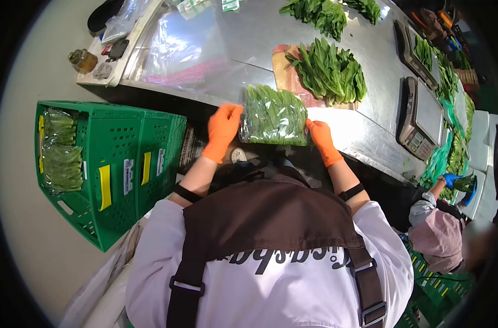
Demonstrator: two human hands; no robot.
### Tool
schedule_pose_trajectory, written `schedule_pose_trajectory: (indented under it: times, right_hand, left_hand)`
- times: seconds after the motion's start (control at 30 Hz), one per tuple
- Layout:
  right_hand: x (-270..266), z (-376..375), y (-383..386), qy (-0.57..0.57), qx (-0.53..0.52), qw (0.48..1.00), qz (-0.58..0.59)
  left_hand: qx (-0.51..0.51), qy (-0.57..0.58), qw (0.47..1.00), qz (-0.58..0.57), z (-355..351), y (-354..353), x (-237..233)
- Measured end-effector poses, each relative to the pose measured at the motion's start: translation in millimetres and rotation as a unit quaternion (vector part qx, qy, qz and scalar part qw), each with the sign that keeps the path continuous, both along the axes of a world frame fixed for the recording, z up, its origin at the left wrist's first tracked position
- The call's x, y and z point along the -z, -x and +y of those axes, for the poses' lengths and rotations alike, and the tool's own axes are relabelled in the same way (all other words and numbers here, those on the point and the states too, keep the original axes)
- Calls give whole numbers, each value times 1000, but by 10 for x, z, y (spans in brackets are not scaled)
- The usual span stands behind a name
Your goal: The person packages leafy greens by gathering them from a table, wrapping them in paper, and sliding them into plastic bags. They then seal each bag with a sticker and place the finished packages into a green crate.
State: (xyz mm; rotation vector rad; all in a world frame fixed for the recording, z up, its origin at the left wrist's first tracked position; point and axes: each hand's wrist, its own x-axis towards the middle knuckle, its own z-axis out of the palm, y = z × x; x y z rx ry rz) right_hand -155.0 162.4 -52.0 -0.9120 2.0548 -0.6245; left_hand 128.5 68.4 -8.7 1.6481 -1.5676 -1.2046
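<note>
Bagged greens between my fingers, probably light and floppy
Got my left hand and right hand pinching opposite sides, worktop just beyond them; I'd guess the film is slick and the leaves bruise easily, so stick to the edges, don't squeeze the middle.

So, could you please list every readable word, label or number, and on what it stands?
"icas": on the white shirt, upside down; remaining letters covered or unclear.
White labels on green crates: too small to read.
Scale keypad: too small to read.
Green-and-white label, top edge: too small.
</note>
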Motion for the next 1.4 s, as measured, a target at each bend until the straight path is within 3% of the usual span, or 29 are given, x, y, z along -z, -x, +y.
schedule_pose_trajectory:
  times: [0.07, 0.13, 0.17, 0.27, 0.33, 0.37, 0.4, 0.43, 0.47, 0.53, 0.57, 0.6, 0.67, 0.7, 0.73, 0.77, 0.8, 0.83, 0.87, 0.93, 0.97, 1.03, 1.07, 1.2, 1.27, 1.33, 1.37, 1.4]
  right_hand:
    - [-52, -9, -26, -3, 15, 1000, -13]
    - [-43, -10, -33, -5, 0, 1000, -2]
    - [-9, 18, -7, -7, 0, 1000, -4]
    - [-27, 58, 132, 56, -20, 992, -115]
    - [-444, 71, 137, 40, 175, 975, -133]
    - [-739, 119, 67, 177, 80, 980, 43]
    - [-973, 106, -9, 176, 79, 980, 41]
    - [-1172, 90, -91, 236, -98, 966, 37]
    - [-1255, 95, -123, 288, -270, 918, 33]
    - [-895, 162, -112, 284, -434, 822, 235]
    - [-698, 169, -17, 212, -467, 831, 215]
    - [-652, 154, 26, 219, -468, 828, 219]
    - [-574, 137, 110, 239, -346, 904, 71]
    - [-591, 78, 153, 257, -294, 921, -13]
    - [-640, -43, 197, 292, -239, 926, -13]
    - [-685, -229, 304, 249, -181, 946, -102]
    - [-755, -453, 424, 202, -123, 953, -190]
    - [-964, -674, 492, 194, -109, 963, -153]
    - [-1260, -838, 529, 106, -99, 981, -130]
    - [-1119, -1152, 733, 84, -231, 968, 42]
    - [-1024, -1231, 750, 93, -237, 966, 43]
    - [-1054, -1316, 702, 112, -181, 964, -157]
    - [-1158, -1321, 692, 112, -186, 969, -120]
    - [-1593, -1359, 606, 135, -198, 952, -192]
    - [-1757, -1355, 538, 131, -232, 941, -210]
    - [-1905, -1325, 458, 99, -274, 923, -253]
    - [-1950, -1391, 507, 85, -263, 936, -218]
    - [-1968, -1501, 592, 127, -293, 924, -211]
  left_hand:
    - [-4, 250, 968, 7, -127, 157, -490]
    - [144, 295, 936, 128, -131, 404, -708]
    - [329, 199, 915, 120, -187, 465, -780]
    - [412, 117, 899, 95, -168, 536, 299]
    - [448, 51, 887, 98, -226, 538, 294]
    - [428, -26, 884, 186, -209, 535, 386]
    - [403, -96, 869, 270, -231, 551, 427]
    - [404, -96, 869, 267, -233, 565, 408]
    - [376, -145, 860, 313, -222, 572, 373]
    - [350, -189, 847, 353, -215, 590, 293]
    - [380, -140, 867, 291, -231, 586, 250]
    - [404, -89, 882, 226, -254, 571, 204]
    - [383, -123, 884, 237, -346, 483, 103]
    - [346, -92, 914, 189, -423, 416, -62]
    - [309, -55, 939, 140, -549, 359, -190]
    - [223, -200, 919, 258, -643, 275, -86]
    - [265, -110, 944, 161, -704, 188, -200]
    - [225, -142, 938, 221, -749, 164, -188]
    - [185, -173, 926, 280, -792, 154, -148]
    - [127, -209, 928, 281, -752, 219, -147]
    - [195, -145, 945, 217, -815, 196, 71]
    - [135, -57, 960, 239, -647, 366, -146]
    - [133, -40, 962, 235, -630, 372, -167]
    - [27, -97, 962, 255, -320, 331, -728]
    - [-20, -103, 842, 529, -159, 379, -928]
    - [-51, -118, 832, 539, -81, 265, -891]
    - [-48, -118, 832, 539, -49, 197, -886]
    - [-43, -118, 832, 541, -30, 143, -895]
